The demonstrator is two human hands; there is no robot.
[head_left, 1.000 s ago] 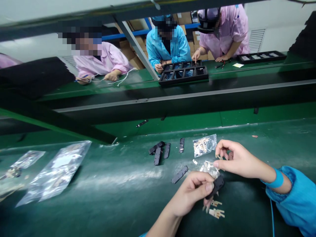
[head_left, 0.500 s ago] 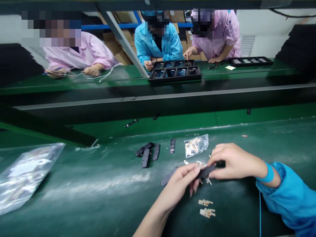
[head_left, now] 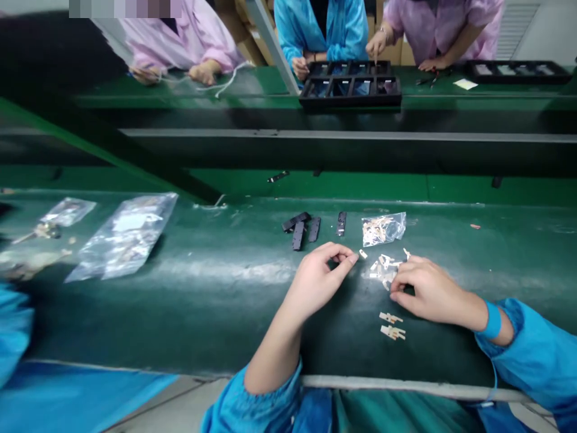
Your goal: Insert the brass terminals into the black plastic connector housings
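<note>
My left hand (head_left: pixel 321 278) is pinched closed, its fingertips just beside a small pale piece (head_left: pixel 363 254); what it holds, if anything, is hidden. My right hand (head_left: pixel 426 290), with a blue band at the wrist, has its fingers drawn together at the edge of a loose pile of small pale pieces (head_left: pixel 384 263). Anything between those fingers is too small to make out. Nearer me lie two pale pronged pieces, an upper one (head_left: pixel 390 317) and a lower one (head_left: pixel 393 332). Behind the pile rests a clear bag (head_left: pixel 384 229) of similar pale pieces.
Several black strip-shaped parts (head_left: pixel 297 236) lie beyond my left hand, with another black strip (head_left: pixel 341 223) apart. Larger clear bags (head_left: pixel 130 231) are at the left. A slanted green post (head_left: pixel 180 180) rises there. Across the bench, co-workers sit by a black compartment tray (head_left: pixel 350 99).
My hands have moved apart, and the black part held between them no longer shows. The view has tilted down, bringing the bench's front edge into sight.
</note>
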